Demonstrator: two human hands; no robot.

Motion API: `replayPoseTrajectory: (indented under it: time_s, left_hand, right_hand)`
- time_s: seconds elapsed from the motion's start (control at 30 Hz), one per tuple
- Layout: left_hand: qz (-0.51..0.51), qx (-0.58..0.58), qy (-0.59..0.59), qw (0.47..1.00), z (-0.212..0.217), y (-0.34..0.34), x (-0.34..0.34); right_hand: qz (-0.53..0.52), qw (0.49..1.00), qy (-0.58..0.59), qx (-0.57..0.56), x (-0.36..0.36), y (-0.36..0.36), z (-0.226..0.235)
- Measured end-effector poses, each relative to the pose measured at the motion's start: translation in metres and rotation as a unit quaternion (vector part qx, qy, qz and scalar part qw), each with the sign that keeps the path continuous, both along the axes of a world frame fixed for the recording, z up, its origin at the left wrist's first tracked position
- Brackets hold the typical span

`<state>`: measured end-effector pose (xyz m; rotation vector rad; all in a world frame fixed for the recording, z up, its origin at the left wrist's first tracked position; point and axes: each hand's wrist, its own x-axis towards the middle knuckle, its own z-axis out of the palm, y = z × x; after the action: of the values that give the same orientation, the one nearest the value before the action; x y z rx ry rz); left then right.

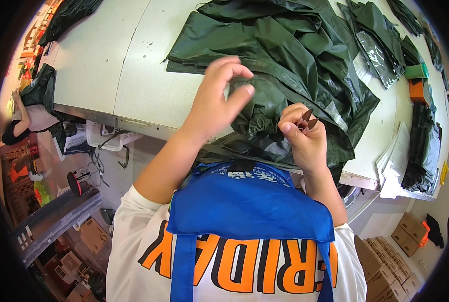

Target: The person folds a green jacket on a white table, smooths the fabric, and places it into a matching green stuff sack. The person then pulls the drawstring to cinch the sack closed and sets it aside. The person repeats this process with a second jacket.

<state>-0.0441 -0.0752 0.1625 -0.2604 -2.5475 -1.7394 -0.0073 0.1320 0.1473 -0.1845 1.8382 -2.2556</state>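
Note:
A dark green waterproof garment (305,55) with a zipper lies crumpled across the table in front of me, and part of it hangs over the near edge. My left hand (219,98) hovers over its left side, the fingers bent, with a gap between thumb and forefinger and nothing seen between them. To the right, my right hand (307,136) is closed round a small pair of thread snips (308,120), whose dark pointed blades stick out past the fingers. The right fingertips are beside a gathered elastic cuff (262,123); whether they also pinch it I cannot tell.
The pale table (149,60) has a metal front edge. At right lie more folded green garments (380,40), paper sheets (393,156), an orange box (419,92) and a dark bundle (424,151). Another person (31,118) works at far left. Cardboard boxes (385,267) stand at lower right.

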Motion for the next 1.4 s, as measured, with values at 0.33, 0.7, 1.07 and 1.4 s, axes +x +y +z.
replayPoseTrajectory:
  time_s: [0.33,0.7,1.07,1.4]
  left_hand:
    - [-0.174,-0.089,0.204,0.959,-0.001,0.021,0.02]
    - [-0.135,-0.012,0.07,0.988,0.006,0.013,0.021]
    - [-0.142,-0.003,0.093,0.986,0.008,0.014,0.018]
    - [-0.134,-0.012,0.153,0.979,-0.005,0.005,0.024]
  right_hand:
    - [-0.041,0.992,0.09,0.077,-0.018,-0.008,0.009]
    - [0.0,0.976,0.03,0.217,-0.011,0.027,0.021]
    - [0.009,0.982,-0.005,0.187,-0.016,0.02,0.019]
    - [0.008,0.975,-0.035,0.217,-0.03,0.006,0.003]
